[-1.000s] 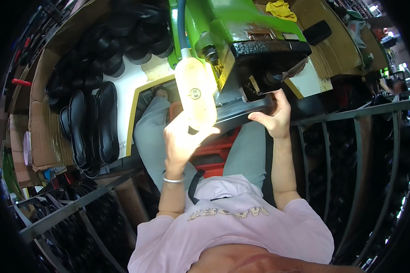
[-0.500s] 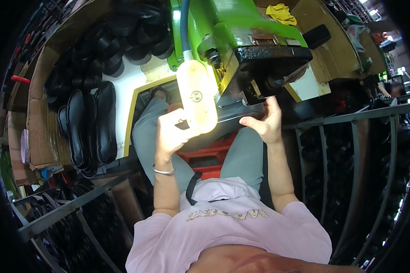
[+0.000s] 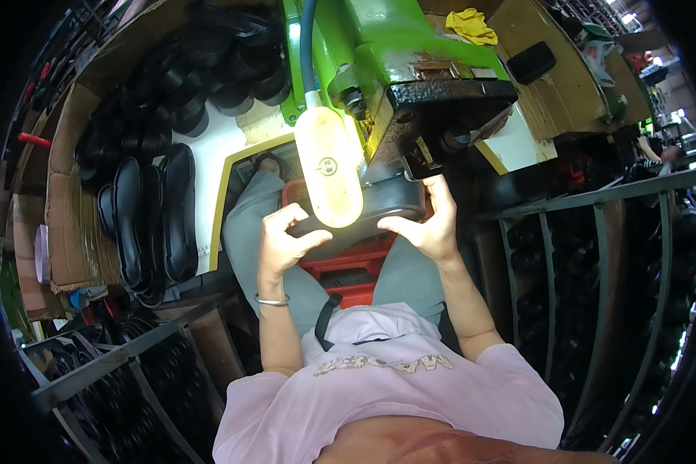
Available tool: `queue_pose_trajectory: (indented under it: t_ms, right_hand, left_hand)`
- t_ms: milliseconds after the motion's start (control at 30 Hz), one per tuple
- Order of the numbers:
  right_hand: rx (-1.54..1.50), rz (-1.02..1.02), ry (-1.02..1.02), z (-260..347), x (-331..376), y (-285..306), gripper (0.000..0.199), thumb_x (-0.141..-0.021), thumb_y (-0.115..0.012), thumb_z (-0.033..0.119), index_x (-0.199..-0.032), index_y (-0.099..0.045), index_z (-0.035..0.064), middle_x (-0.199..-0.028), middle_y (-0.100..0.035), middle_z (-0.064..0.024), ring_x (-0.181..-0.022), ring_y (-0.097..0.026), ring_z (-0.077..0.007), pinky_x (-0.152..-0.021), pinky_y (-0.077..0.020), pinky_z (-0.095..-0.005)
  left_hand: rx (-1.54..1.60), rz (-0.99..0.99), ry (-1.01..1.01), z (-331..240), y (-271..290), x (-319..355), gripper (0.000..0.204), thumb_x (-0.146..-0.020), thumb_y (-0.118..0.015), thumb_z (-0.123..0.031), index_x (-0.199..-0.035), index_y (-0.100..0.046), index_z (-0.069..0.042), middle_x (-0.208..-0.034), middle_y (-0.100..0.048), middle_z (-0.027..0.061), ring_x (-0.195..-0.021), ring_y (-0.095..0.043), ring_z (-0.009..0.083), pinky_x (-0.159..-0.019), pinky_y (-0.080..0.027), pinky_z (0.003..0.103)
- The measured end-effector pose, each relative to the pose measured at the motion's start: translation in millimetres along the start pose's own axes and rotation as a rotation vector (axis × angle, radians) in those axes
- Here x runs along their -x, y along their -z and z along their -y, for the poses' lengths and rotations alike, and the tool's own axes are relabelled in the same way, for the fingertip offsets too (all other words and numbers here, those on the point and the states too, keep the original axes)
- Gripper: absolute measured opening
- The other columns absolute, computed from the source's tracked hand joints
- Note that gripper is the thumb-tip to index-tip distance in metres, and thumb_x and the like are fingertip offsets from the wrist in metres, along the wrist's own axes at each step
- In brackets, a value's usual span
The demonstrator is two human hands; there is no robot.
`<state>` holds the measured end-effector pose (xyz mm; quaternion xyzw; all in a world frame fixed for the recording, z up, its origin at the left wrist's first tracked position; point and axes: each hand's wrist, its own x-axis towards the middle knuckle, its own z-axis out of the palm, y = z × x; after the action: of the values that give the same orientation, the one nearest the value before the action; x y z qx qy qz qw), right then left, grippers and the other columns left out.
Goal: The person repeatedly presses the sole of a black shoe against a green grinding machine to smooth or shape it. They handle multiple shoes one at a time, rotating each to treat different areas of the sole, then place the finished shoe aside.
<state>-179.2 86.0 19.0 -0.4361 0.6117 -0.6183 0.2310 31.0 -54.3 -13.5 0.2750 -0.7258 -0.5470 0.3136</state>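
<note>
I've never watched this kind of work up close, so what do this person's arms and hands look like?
The left hand and right hand are bare, with no gloves. A slim, silver-coloured bangle circles the left wrist; none shows on the right. The forearms are uncovered below the short, loose, pale pink sleeves.

A shoe-sole workshop: green machine [image 3: 398, 35], black soles [image 3: 179, 220], a cardboard box [image 3: 77, 243], metal racks [image 3: 124, 358] alongside.
</note>
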Motion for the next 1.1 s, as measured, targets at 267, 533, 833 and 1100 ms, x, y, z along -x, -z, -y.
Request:
queue_pose_trajectory:
  t_ms: [267, 533, 833, 1100]
  right_hand:
    - [-0.143, -0.004, -0.035, -6, -1, -1, 0.061, -0.062, -0.09, 0.01, -0.107, -0.051, 0.0019, -0.097, -0.064, -0.0072, -0.09, -0.062, -0.0147, -0.081, -0.0496, -0.0283]
    - [-0.129, 0.005, -0.027, -19, 2, -13, 0.075, -0.059, -0.092, 0.01, -0.115, -0.044, 0.0032, -0.104, -0.057, -0.0071, -0.096, -0.057, -0.0146, -0.084, -0.0479, -0.0289]
    - [-0.22, 0.037, -0.036, -22, 13, -39, 0.081, -0.054, -0.094, 0.009, -0.114, -0.04, 0.0049, -0.104, -0.047, -0.0055, -0.095, -0.052, -0.0135, -0.084, -0.0469, -0.0301]
    - [-0.211, 0.245, -0.111, -11, 16, 8, 0.063, -0.057, -0.088, -0.003, -0.112, -0.057, 0.0019, -0.107, -0.059, -0.004, -0.103, -0.057, -0.0137, -0.091, -0.0459, -0.0286]
  left_hand:
    - [-0.281, 0.017, -0.141, -48, -11, -10, 0.039, -0.065, -0.087, -0.025, -0.086, -0.066, -0.001, -0.081, -0.069, 0.0094, -0.068, -0.066, 0.0215, -0.067, -0.052, 0.031]
    - [0.002, -0.108, 0.093, -17, -21, 20, 0.032, -0.066, -0.088, -0.012, -0.085, -0.064, -0.001, -0.076, -0.069, 0.0057, -0.068, -0.063, 0.0098, -0.064, -0.05, 0.025]
    - [0.446, -0.583, 0.025, 56, -103, 82, 0.045, -0.073, -0.086, -0.023, -0.098, -0.056, 0.0, -0.09, -0.056, 0.0015, -0.077, -0.055, 0.0104, -0.072, -0.046, 0.023]
    - [-0.275, -0.286, -0.234, 1, -40, 66, 0.042, -0.063, -0.088, -0.019, -0.092, -0.063, -0.001, -0.084, -0.064, 0.0114, -0.072, -0.062, 0.0257, -0.065, -0.05, 0.032]
